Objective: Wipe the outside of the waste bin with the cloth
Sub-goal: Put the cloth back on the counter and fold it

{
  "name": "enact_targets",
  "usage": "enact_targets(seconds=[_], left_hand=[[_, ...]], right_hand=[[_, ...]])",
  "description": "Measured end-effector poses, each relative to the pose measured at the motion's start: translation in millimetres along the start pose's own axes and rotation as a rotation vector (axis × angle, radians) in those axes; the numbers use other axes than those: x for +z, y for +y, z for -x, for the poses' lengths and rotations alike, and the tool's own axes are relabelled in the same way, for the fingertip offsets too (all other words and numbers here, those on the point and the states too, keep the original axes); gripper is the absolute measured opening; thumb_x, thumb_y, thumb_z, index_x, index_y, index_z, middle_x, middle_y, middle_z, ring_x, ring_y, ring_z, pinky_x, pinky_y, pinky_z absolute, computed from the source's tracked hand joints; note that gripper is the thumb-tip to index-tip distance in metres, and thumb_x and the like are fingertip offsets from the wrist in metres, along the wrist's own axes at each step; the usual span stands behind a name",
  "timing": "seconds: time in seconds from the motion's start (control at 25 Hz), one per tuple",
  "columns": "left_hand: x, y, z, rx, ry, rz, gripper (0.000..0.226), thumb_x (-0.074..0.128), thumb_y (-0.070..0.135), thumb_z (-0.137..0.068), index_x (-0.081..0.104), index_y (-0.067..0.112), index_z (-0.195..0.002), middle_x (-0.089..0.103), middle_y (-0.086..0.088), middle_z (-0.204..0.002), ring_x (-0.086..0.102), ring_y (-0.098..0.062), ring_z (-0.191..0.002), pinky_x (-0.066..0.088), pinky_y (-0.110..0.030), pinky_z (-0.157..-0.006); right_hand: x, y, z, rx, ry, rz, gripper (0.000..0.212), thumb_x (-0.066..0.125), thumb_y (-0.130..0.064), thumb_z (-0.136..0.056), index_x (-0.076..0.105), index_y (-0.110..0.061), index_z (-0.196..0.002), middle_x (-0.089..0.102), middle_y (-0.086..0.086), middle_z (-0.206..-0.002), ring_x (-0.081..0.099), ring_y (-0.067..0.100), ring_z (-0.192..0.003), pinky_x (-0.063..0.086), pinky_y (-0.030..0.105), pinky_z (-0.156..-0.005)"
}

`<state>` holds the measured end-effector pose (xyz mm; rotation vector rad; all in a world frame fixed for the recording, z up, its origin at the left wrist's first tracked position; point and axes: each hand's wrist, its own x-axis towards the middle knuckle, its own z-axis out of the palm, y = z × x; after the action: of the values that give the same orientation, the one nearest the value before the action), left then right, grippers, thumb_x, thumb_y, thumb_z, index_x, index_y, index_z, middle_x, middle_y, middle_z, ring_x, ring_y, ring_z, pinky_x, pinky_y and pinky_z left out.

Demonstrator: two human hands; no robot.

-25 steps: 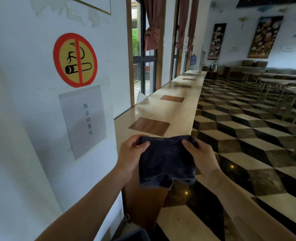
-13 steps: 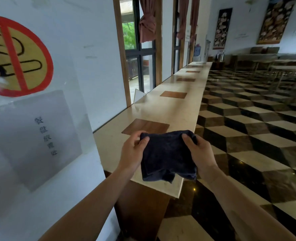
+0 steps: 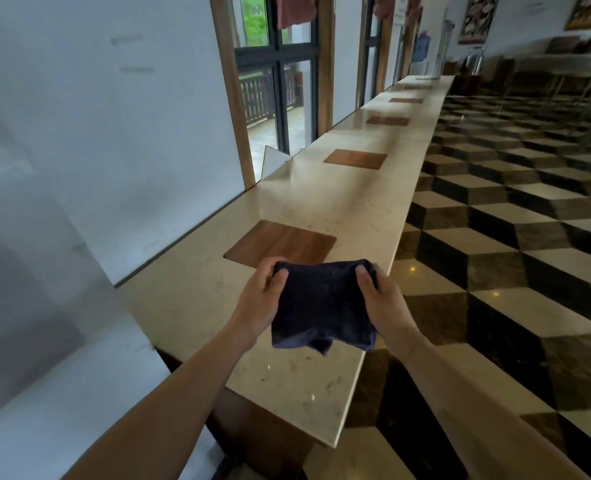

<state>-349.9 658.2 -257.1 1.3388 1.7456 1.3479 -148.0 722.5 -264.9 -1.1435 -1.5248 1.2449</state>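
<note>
A dark navy cloth (image 3: 322, 306) hangs folded between both of my hands, above the near end of a long counter. My left hand (image 3: 257, 299) pinches its upper left corner. My right hand (image 3: 380, 299) pinches its upper right corner. The cloth's lower edge droops loose over the countertop. No waste bin shows in this view.
A long beige stone counter (image 3: 339, 202) with brown wooden square insets (image 3: 282, 242) runs along the white wall (image 3: 114, 133) and windows at left. A glossy checkered floor (image 3: 512, 237) spreads to the right. Tables and chairs stand far back right.
The view has moved forward and turned right: the no-smoking sign and paper notice have slid out of view on the left. The counter now lies under my hands, which still hold the cloth.
</note>
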Motion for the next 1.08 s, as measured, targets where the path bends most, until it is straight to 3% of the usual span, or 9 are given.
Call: enact_targets(seconds=[0.24, 0.48, 0.68, 0.8, 0.88, 1.08], left_hand=[[-0.4, -45.4, -24.9, 0.02, -0.012, -0.025, 0.015, 0.045, 0.038, -0.094, 0.055, 0.047, -0.102, 0.065, 0.018, -0.101, 0.06, 0.004, -0.092, 0.047, -0.024, -0.077], [21.4, -123.4, -44.7, -0.159, -0.071, -0.064, 0.021, 0.045, 0.027, -0.098, 0.056, 0.02, -0.115, 0.066, -0.003, -0.107, 0.062, -0.02, -0.1, 0.05, -0.044, -0.087], [52.0, -206.4, -73.7, -0.296, -0.121, -0.157, 0.02, 0.045, 0.033, -0.097, 0.057, 0.024, -0.109, 0.065, -0.003, -0.104, 0.061, -0.022, -0.097, 0.049, -0.042, -0.083], [69.9, -239.5, -94.9, -0.266, -0.131, -0.229, 0.017, 0.045, 0.035, -0.097, 0.057, 0.027, -0.106, 0.063, 0.003, -0.1, 0.06, -0.016, -0.09, 0.046, -0.029, -0.068], [78.1, -251.3, -107.0, -0.177, -0.115, -0.315, 0.019, 0.046, 0.035, -0.097, 0.057, 0.026, -0.109, 0.061, 0.007, -0.096, 0.057, -0.014, -0.086, 0.04, -0.025, -0.064], [83.3, -264.3, -114.6, -0.121, -0.117, -0.541, 0.021, 0.052, 0.033, -0.095, 0.056, 0.023, -0.113, 0.065, 0.001, -0.094, 0.062, -0.024, -0.083, 0.053, -0.04, -0.071]], right_hand=[[28.1, 35.5, -24.6, 0.105, 0.022, 0.033, 0.022, 0.043, -0.041, -0.104, 0.061, -0.031, -0.097, 0.069, 0.003, -0.102, 0.065, 0.021, -0.098, 0.049, 0.052, -0.097], [52.9, 102.2, -45.0, 0.222, 0.03, 0.136, 0.024, 0.044, -0.041, -0.104, 0.059, -0.023, -0.102, 0.066, 0.006, -0.1, 0.063, 0.026, -0.097, 0.05, 0.052, -0.093], [63.4, 185.6, -74.8, 0.313, -0.01, 0.152, 0.025, 0.047, -0.035, -0.104, 0.06, -0.015, -0.112, 0.066, 0.011, -0.111, 0.061, 0.029, -0.107, 0.048, 0.051, -0.099], [67.6, 218.5, -94.4, 0.284, -0.013, 0.243, 0.024, 0.048, -0.036, -0.104, 0.06, -0.016, -0.107, 0.067, 0.006, -0.101, 0.063, 0.027, -0.1, 0.052, 0.042, -0.082], [66.0, 231.7, -105.3, 0.204, 0.009, 0.411, 0.025, 0.047, -0.039, -0.103, 0.058, -0.017, -0.1, 0.064, 0.003, -0.09, 0.061, 0.027, -0.089, 0.044, 0.036, -0.067], [63.6, 246.0, -115.1, 0.111, 0.052, 0.881, 0.037, 0.047, -0.052, -0.099, 0.057, -0.016, -0.099, 0.054, 0.002, -0.075, 0.053, 0.03, -0.073, 0.044, 0.037, -0.058]])
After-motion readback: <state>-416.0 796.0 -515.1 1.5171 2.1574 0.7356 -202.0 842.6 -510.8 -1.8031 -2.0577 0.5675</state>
